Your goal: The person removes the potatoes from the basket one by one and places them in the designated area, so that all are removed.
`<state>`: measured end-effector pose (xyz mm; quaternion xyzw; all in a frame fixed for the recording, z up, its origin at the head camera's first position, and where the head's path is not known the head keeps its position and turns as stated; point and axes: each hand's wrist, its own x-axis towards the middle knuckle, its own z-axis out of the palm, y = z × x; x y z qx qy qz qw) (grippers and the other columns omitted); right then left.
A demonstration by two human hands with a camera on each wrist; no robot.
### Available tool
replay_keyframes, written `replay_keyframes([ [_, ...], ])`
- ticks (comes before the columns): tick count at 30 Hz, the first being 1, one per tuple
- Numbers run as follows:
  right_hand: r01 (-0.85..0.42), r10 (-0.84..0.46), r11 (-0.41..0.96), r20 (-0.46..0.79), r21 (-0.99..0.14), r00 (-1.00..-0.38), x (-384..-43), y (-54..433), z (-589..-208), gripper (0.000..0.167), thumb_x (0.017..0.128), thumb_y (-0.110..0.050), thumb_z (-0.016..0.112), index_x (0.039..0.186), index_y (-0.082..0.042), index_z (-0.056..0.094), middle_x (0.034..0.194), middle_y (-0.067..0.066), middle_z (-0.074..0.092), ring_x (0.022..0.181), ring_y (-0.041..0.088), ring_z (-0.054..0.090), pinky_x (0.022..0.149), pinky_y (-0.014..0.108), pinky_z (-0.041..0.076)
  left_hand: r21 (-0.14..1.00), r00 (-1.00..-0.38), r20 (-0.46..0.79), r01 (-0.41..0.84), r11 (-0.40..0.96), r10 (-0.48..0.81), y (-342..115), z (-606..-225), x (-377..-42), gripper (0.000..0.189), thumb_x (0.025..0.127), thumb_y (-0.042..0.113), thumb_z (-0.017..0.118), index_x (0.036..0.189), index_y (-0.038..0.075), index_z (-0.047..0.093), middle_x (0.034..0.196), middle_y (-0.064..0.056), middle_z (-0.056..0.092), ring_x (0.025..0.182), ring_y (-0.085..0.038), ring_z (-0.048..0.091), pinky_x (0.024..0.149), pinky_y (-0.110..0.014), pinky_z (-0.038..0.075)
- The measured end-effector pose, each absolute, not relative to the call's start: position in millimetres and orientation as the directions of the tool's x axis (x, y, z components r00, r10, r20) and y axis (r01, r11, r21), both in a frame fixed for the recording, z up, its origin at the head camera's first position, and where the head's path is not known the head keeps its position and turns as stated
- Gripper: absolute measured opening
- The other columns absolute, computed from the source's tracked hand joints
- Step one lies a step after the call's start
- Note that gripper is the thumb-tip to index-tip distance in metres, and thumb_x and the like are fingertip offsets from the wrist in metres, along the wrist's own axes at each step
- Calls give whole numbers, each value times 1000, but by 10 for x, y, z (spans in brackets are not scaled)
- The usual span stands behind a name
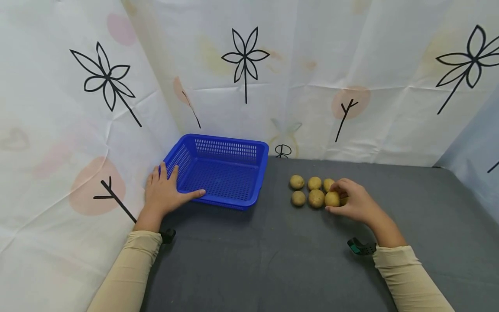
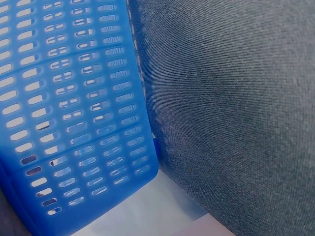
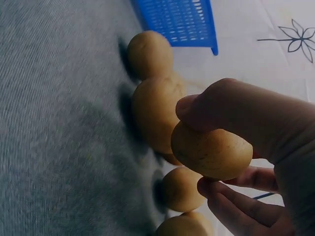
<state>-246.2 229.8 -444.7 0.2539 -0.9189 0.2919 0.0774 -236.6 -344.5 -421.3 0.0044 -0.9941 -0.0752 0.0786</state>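
A blue plastic basket (image 1: 222,177) with slotted sides stands at the back left with nothing in it. My left hand (image 1: 163,194) rests on its near left corner, fingers spread and the thumb lying across the front rim. At the right, my right hand (image 1: 358,203) pinches a potato (image 3: 211,152) between thumb and fingertips. Several more potatoes (image 1: 316,198) lie close together in two rows beside that hand, partly covered by its fingers. The left wrist view shows the basket's slotted side (image 2: 74,108) and none of the left hand's fingers.
Dark grey cloth (image 1: 257,260) covers the table. White fabric (image 1: 312,65) printed with flowers hangs behind it and along the left side, close to the basket. The potatoes lie to the right of the basket, a short gap away.
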Motion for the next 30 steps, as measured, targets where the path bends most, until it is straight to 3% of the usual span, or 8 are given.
replay_keyframes([
  [7,-548,-449,707,314,-448,-836,-2513,2333,-4515,46,76,-11,96,113,-1,71,109,12,67,100,32,68,87,54,58,149,-987,158,-1,989,-25,-3432,-4191,-2356,138,74,95,61,167,-1,25,171,-41,8,159,-62,7,126,-74,8],
  [30,-546,-469,738,279,-398,-838,-2558,2396,-4614,51,76,-28,98,115,-3,76,109,11,76,99,31,70,87,55,58,153,-987,156,-1,988,-26,-3414,-4189,-2359,139,74,96,60,168,1,24,172,-40,8,159,-60,7,127,-73,9],
])
